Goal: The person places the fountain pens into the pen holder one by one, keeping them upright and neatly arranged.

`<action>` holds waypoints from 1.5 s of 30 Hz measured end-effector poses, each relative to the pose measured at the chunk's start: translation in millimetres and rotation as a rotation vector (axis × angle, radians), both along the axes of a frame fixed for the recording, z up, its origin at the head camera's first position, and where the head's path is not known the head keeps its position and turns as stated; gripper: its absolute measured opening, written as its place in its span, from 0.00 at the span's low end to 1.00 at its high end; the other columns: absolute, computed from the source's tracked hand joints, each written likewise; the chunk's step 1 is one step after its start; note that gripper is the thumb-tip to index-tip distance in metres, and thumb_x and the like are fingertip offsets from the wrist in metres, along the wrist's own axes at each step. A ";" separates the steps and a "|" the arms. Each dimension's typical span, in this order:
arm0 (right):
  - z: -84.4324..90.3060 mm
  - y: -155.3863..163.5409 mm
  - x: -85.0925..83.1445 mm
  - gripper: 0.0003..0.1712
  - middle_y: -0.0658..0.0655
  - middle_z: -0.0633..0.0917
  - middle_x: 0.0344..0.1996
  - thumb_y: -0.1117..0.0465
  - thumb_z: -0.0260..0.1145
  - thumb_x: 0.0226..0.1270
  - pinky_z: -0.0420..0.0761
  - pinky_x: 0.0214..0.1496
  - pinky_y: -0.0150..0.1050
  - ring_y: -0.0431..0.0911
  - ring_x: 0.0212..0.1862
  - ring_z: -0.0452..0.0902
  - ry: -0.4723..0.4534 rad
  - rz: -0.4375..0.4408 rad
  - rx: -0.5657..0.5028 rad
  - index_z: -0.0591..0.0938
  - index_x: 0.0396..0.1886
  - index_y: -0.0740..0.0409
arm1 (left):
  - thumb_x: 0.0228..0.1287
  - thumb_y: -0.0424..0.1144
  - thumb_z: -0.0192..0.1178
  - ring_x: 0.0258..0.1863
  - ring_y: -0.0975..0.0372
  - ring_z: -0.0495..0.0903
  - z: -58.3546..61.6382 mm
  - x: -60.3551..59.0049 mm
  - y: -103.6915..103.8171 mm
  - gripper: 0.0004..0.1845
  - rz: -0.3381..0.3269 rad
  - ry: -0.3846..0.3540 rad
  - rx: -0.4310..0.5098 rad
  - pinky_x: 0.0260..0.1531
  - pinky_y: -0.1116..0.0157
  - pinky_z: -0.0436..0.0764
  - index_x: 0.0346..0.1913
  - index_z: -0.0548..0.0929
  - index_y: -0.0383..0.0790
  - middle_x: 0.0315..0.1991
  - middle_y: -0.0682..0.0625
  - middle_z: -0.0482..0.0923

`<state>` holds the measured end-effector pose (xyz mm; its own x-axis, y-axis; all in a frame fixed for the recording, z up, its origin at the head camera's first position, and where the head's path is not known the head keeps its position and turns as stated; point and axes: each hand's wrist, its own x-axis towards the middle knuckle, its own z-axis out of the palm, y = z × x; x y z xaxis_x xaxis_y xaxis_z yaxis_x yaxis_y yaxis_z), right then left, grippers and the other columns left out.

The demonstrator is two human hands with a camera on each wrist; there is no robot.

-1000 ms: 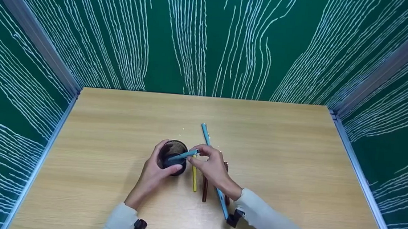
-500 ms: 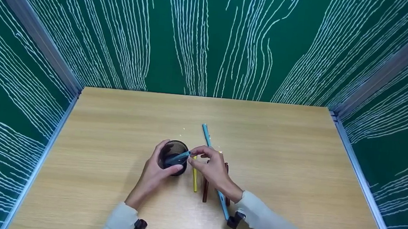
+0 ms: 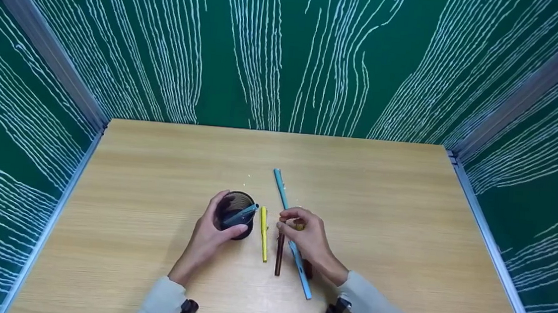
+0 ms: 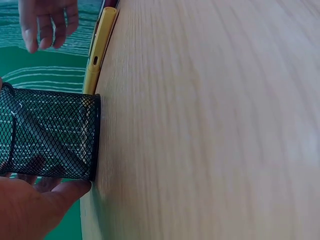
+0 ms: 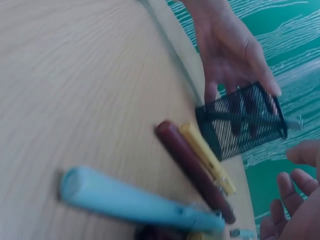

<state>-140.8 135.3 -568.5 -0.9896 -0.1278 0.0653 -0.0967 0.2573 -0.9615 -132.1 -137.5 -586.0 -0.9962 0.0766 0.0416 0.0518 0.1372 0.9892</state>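
Observation:
My left hand point(image 3: 216, 228) grips a black mesh cup point(image 3: 236, 208) standing on the wooden table point(image 3: 379, 209). A grey-blue pen point(image 3: 242, 214) leans inside the cup. Right of the cup lie a yellow pen point(image 3: 263, 232), a brown pen point(image 3: 279, 256) and a long light-blue pen point(image 3: 280, 186). My right hand point(image 3: 293, 223) hovers over these pens with loosely curled fingers and holds nothing. The left wrist view shows the mesh cup point(image 4: 50, 132) against my palm. In the right wrist view the cup point(image 5: 240, 120) stands behind the yellow pen point(image 5: 205, 155), the brown pen point(image 5: 190, 170) and the light-blue pen point(image 5: 130, 200).
Green panels with white wavy lines point(image 3: 287, 52) wall the table on the back and both sides. A further dark red pen point(image 3: 306, 268) lies partly under my right wrist. Small crumbs point(image 3: 249, 176) dot the tabletop beyond the cup.
My right hand let go of the grey-blue pen, which now rests in the cup, and moved back to the right over the pens on the table. The left hand stayed on the cup.

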 end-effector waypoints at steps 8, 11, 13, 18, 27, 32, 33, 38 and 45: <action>-7.9 21.4 4.2 0.11 0.55 0.89 0.48 0.67 0.78 0.71 0.83 0.67 0.56 0.56 0.56 0.83 -0.022 -0.047 0.026 0.91 0.51 0.62 | 0.61 0.42 0.84 0.74 0.50 0.75 -1.3 -0.3 -0.9 0.52 -0.006 0.019 0.009 0.78 0.46 0.65 0.85 0.66 0.47 0.75 0.44 0.77; -10.0 26.9 4.8 0.11 0.56 0.87 0.51 0.66 0.78 0.72 0.80 0.71 0.59 0.56 0.59 0.82 -0.042 -0.070 0.044 0.90 0.52 0.62 | 0.60 0.43 0.84 0.74 0.51 0.75 -0.4 0.0 -0.5 0.53 -0.007 0.018 0.007 0.78 0.47 0.66 0.85 0.66 0.48 0.74 0.45 0.77; -11.4 30.1 4.9 0.12 0.57 0.86 0.52 0.67 0.78 0.71 0.81 0.71 0.59 0.56 0.60 0.82 -0.051 -0.083 0.055 0.90 0.52 0.61 | 0.60 0.43 0.84 0.74 0.51 0.75 -0.3 0.1 -0.5 0.53 -0.005 0.013 0.008 0.78 0.48 0.66 0.85 0.66 0.49 0.74 0.46 0.77; -16.5 36.3 6.1 0.11 0.58 0.85 0.52 0.68 0.78 0.70 0.82 0.69 0.58 0.57 0.60 0.83 -0.053 -0.110 0.067 0.90 0.50 0.60 | 0.60 0.42 0.84 0.74 0.50 0.75 -1.9 -0.8 -0.8 0.52 -0.001 0.013 0.013 0.78 0.47 0.65 0.84 0.67 0.49 0.75 0.45 0.77; -29.6 48.7 10.5 0.12 0.55 0.87 0.49 0.68 0.80 0.67 0.80 0.64 0.49 0.53 0.57 0.80 0.004 -0.130 0.106 0.92 0.49 0.59 | 0.60 0.42 0.84 0.73 0.49 0.75 -1.8 -0.9 -0.8 0.52 -0.002 0.032 0.004 0.78 0.45 0.65 0.84 0.66 0.44 0.74 0.45 0.78; -34.4 56.3 11.8 0.13 0.53 0.89 0.48 0.70 0.80 0.66 0.77 0.63 0.43 0.51 0.56 0.78 0.025 -0.130 0.125 0.92 0.49 0.57 | 0.59 0.42 0.84 0.74 0.50 0.75 -0.5 -0.2 -0.8 0.53 -0.003 0.029 0.004 0.78 0.47 0.66 0.85 0.66 0.46 0.74 0.46 0.78; -35.6 57.7 12.2 0.13 0.53 0.89 0.48 0.70 0.80 0.66 0.77 0.62 0.42 0.51 0.56 0.78 0.033 -0.129 0.132 0.92 0.49 0.57 | 0.59 0.42 0.85 0.74 0.50 0.75 -0.3 -0.2 -0.7 0.53 -0.004 0.029 0.008 0.78 0.48 0.66 0.84 0.66 0.47 0.74 0.46 0.78; -41.6 62.5 13.6 0.13 0.51 0.89 0.47 0.71 0.79 0.65 0.75 0.62 0.42 0.50 0.56 0.77 0.083 -0.118 0.148 0.92 0.48 0.56 | 0.59 0.41 0.84 0.74 0.50 0.75 -0.4 -0.4 -1.0 0.52 -0.007 0.032 0.014 0.78 0.48 0.65 0.84 0.67 0.50 0.74 0.46 0.78; -47.9 63.0 14.9 0.13 0.51 0.89 0.49 0.67 0.83 0.64 0.71 0.68 0.48 0.51 0.60 0.75 0.113 -0.131 0.167 0.92 0.47 0.55 | 0.59 0.42 0.85 0.73 0.50 0.75 -1.8 -0.9 -0.9 0.51 -0.002 0.033 0.010 0.78 0.47 0.66 0.83 0.68 0.51 0.73 0.47 0.79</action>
